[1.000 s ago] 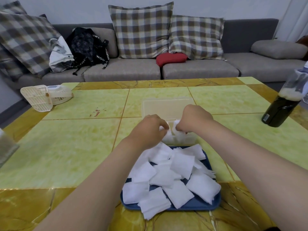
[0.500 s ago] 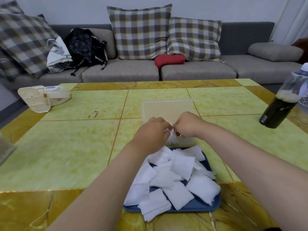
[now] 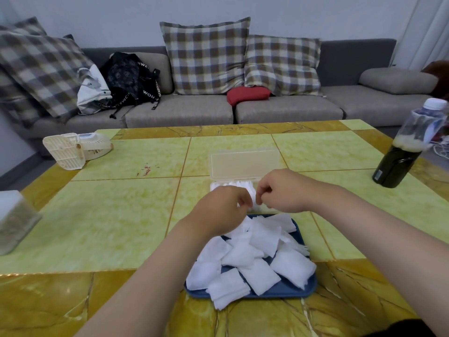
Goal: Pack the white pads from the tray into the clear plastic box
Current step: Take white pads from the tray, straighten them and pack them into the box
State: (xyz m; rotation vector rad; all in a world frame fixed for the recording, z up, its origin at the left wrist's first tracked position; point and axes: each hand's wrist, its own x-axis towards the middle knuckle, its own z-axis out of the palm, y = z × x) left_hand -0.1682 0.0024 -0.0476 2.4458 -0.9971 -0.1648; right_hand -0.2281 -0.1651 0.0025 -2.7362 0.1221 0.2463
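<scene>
While both hands hover over the near end of the clear rectangular plastic box (image 3: 213, 188), the left hand (image 3: 218, 210) and the right hand (image 3: 281, 190) sit close together without touching, each with its fingers curled inward toward the other. White shows in the narrow gap between the fingertips, but I cannot tell whether either hand actually pinches a pad or merely hangs above those in the box. The box stands on the yellow-green marbled tile table (image 3: 116, 215), just beyond the blue rectangular plastic tray (image 3: 294, 289), with its clear lid (image 3: 244, 164) folded open on the far side. A row of pads (image 3: 234, 184) stands on edge inside the box (only its far part shows; the hands hide the rest). Most of the white square cotton pads (image 3: 255, 259) lie heaped loosely on the tray, overlapping one another, and one at the near edge hangs over the rim onto the table. To the right, well apart from the tray, a dark bottle with a white cap (image 3: 401, 154) stands upright. At the far left of the table lies a small cream plastic fan (image 3: 75, 149), and a blurred container (image 3: 14, 220) sits at the left edge. Behind the table a grey sofa (image 3: 179, 113) holds plaid cushions (image 3: 206, 54), a red cushion (image 3: 247, 94) and a black backpack (image 3: 128, 79).
</scene>
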